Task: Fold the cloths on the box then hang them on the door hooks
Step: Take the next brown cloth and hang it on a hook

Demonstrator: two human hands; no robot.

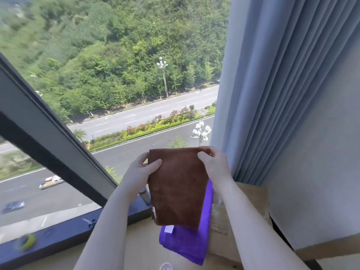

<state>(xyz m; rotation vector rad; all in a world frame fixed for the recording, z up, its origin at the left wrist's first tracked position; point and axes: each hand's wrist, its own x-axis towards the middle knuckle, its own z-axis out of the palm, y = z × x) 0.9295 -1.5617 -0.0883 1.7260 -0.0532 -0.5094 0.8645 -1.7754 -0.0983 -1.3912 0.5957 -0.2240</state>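
Up front, a folded brown cloth [180,187] is held in the air by both hands, above the cardboard box [251,209]. Its top L corner is pinched by the left hand [145,168], thumb on the near face, fingers behind; its top R corner is pinched the same way by the right hand [213,161]. The cloth hangs flat and a bit tilted, w/ its lower edge over a folded purple cloth [188,240]. That purple cloth is laid on the box's top, partly hidden behind the brown one, a white label showing near its upper L edge. Left of the box a dark blue window sill [64,237] is seen, w/ a blurred yellow-green ring [26,242] far along it and a small metal cylinder [145,195] close beside the box. Behind the box a large window w/ a dark frame [44,131] is seen; road and trees lie outside. Pale blue curtain [272,90] is hung above and right of the box.
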